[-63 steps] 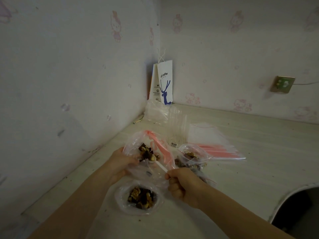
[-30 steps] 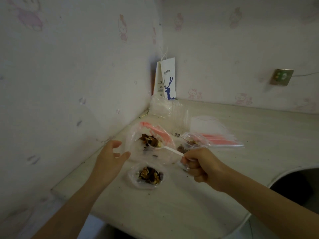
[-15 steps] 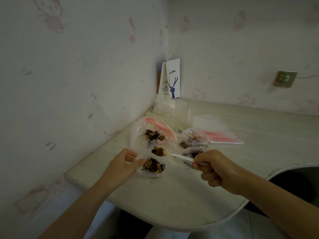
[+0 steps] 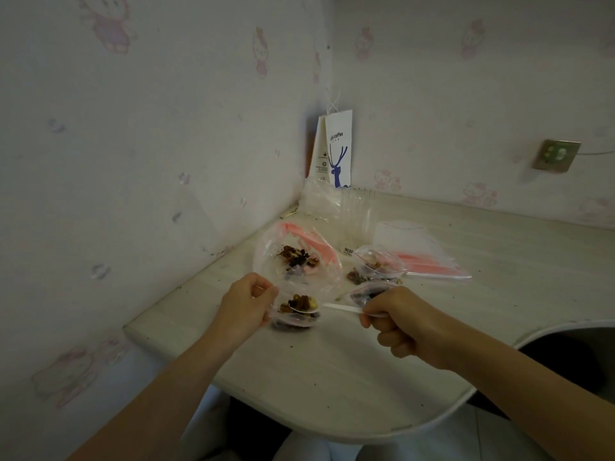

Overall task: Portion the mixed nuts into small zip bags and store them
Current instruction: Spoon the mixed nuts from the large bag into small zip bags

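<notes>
Off-white wallpaper [image 4: 109, 28], faded pink cartoon-cat print. White paper bag [image 4: 338, 151], blue deer graphic, dark lettering. Clear zip bags [image 4: 429, 262], pink seal strips. Brown, tan and near-black mixed nuts [image 4: 298, 256]. White spoon [image 4: 342, 308]. Pale beige worktop [image 4: 332, 367], faint wood grain, dark specks. Dull green-grey wall socket [image 4: 556, 155].

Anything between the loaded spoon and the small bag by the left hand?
Nothing visible: the spoon hovers at the mouth of the small bag, which the left hand holds; the right hand grips the handle.

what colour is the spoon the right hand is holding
White: the small plastic spoon in the right hand shows best in the head view.
</notes>
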